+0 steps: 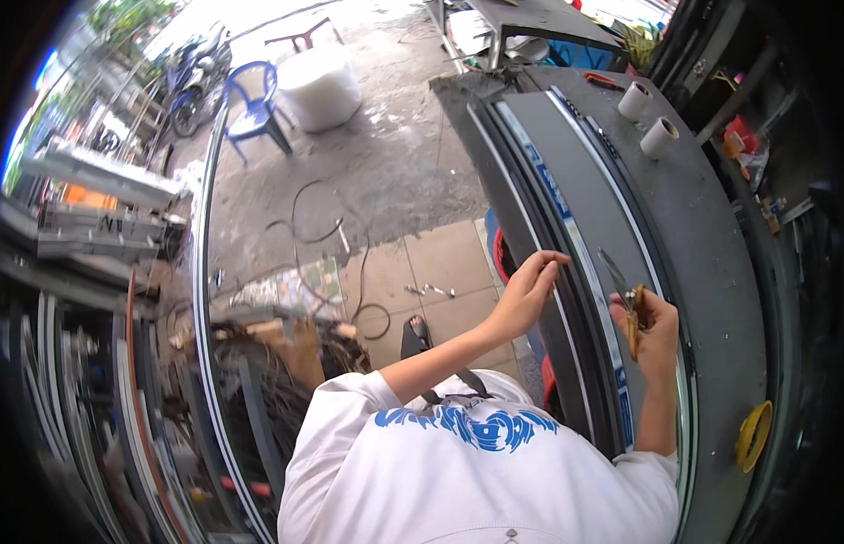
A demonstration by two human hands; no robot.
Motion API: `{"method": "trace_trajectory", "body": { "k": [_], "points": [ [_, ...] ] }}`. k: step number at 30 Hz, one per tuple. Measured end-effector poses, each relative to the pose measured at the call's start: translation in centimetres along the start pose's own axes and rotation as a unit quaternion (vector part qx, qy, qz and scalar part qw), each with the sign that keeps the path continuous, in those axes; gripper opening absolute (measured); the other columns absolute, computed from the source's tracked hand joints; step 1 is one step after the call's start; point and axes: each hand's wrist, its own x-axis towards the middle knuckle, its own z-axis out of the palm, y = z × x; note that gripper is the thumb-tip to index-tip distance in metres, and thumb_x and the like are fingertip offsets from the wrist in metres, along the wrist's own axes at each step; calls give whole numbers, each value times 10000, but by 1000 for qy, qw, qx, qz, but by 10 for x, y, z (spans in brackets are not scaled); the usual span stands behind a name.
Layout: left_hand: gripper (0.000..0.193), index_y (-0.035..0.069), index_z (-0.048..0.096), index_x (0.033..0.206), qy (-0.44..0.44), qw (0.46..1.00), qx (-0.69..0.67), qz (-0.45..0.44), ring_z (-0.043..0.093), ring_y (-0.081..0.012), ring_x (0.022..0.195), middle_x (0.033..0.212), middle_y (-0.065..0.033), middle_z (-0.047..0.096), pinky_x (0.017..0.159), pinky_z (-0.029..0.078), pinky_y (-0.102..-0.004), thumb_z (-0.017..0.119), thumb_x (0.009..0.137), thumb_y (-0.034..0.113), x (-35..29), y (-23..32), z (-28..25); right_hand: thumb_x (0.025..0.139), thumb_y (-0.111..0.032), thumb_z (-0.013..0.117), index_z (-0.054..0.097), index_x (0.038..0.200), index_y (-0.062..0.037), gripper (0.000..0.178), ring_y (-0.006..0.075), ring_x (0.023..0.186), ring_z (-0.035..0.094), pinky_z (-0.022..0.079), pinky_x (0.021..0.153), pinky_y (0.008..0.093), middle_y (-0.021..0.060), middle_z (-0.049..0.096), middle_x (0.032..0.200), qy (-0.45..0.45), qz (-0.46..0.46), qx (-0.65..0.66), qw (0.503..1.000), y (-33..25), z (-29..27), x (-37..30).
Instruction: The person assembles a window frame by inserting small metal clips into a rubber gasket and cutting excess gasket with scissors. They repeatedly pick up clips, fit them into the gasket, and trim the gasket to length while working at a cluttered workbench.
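Observation:
My right hand is closed round the yellow handles of a pair of scissors. Their dark blades point away from me, above a long grey panel with metal edges that lies on the workbench. My left hand is over the dark strip along the panel's left side. Its thumb and fingertips come close together in a pinch; whether something thin is between them is too small to make out. A blue-and-white tape runs along the frame beneath and ahead of both hands.
Two white rolls and red-handled pliers sit on the workbench, with a yellow ring-shaped roll at its right edge. Long metal profiles stand at left. A black cable loops over the floor near a blue chair.

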Motion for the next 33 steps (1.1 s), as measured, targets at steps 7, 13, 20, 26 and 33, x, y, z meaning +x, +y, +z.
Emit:
{"method": "trace_trajectory", "body": {
  "k": [7, 13, 20, 26, 33],
  "points": [
    [316, 14, 546, 1205, -66, 874, 409, 256, 512, -319, 996, 1061, -165, 513, 907, 429, -384, 583, 910, 122, 204, 28, -46, 848, -53, 744, 621, 843, 41, 155, 47, 654, 461, 374, 586, 233, 4, 556, 679, 152, 121, -59, 979, -2, 52, 84],
    [222, 87, 653, 1069, -23, 834, 448, 321, 470, -360, 1200, 1220, -166, 538, 1030, 325, -493, 637, 859, 157, 302, 42, -128, 874, -86, 725, 677, 966, 59, 178, 73, 704, 538, 451, 666, 230, 13, 614, 772, 243, 188, -24, 951, 11, 81, 150],
    [332, 10, 667, 1090, 29, 969, 229, 90, 546, -238, 1106, 1083, -117, 627, 974, 390, -337, 502, 1002, 284, 443, 38, -352, 875, -123, 737, 685, 942, 27, 172, 51, 683, 511, 418, 627, 204, -9, 603, 760, 257, 206, 44, 943, -6, 133, 264],
    [418, 66, 567, 715, -155, 971, 45, -174, 428, -63, 675, 681, 41, 479, 603, 337, -263, 543, 993, 378, 470, -46, -441, 859, -125, 761, 687, 942, 13, 177, 43, 677, 526, 438, 642, 179, -27, 603, 765, 315, 174, 76, 930, -40, 200, 344],
    [469, 90, 495, 555, -210, 957, 89, -181, 295, -14, 492, 528, 106, 372, 444, 212, -262, 613, 952, 310, 500, -52, -493, 899, -131, 708, 703, 978, -15, 141, 1, 522, 431, 284, 478, 159, 2, 624, 738, 362, 194, 176, 895, -98, 336, 420]
  ]
}}
